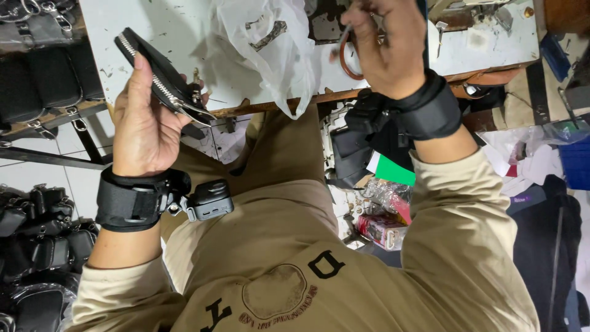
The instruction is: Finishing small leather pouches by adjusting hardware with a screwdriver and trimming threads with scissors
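left hand: black zippered leather pouch is gripped, held above the white counter edge
right hand: brown ring-handled tool is pinched
progress: pouch zipper looks closed, nothing visibly attached yet, tbh

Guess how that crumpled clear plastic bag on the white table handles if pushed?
The crumpled clear plastic bag looks thin and creased, so it is probably floppy and very light. It drapes over the white table edge, so a push would likely slide or crumple it.

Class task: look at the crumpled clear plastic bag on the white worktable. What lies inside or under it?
Through the crumpled clear plastic bag a dark strap-like piece shows faintly. Beneath is the scratched white worktable; anything else is hidden by folds.
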